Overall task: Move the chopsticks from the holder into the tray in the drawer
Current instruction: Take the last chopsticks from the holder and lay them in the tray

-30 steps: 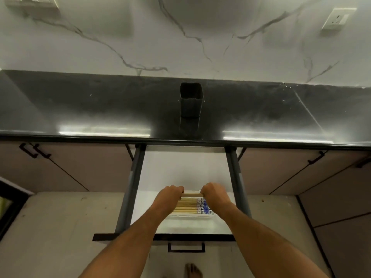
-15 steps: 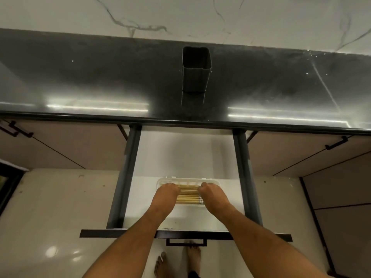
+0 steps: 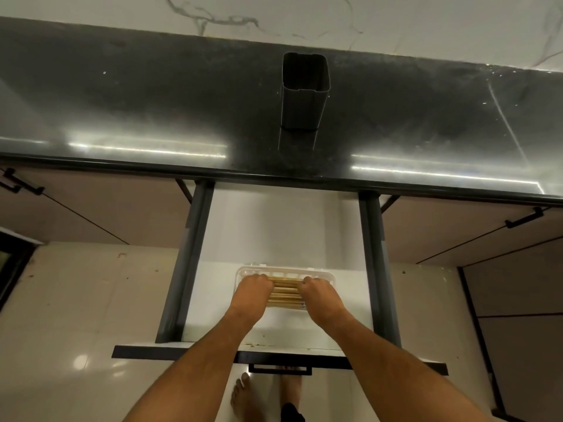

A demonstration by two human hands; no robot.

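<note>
Pale wooden chopsticks [image 3: 285, 292], a bundle lying crosswise, sit in the shallow white plastic tray [image 3: 326, 278] between two bare hands. The left hand [image 3: 253, 292] is curled over the bundle's left end and the right hand [image 3: 320, 295] over its right end; both have fingers bent down onto the sticks, though whether they are gripping or only pressing and levelling them cannot be told from this angle. The tray rests on the white floor of the open drawer [image 3: 283, 233] with dark grey side rails, pulled out below the glossy black stone countertop [image 3: 152, 102]. On that countertop, well apart from the hands, stands the dark grey square holder [image 3: 304, 95], upright, its mouth showing no chopsticks. The transfer appears essentially complete; probably only releasing the bundle remains.
</note>
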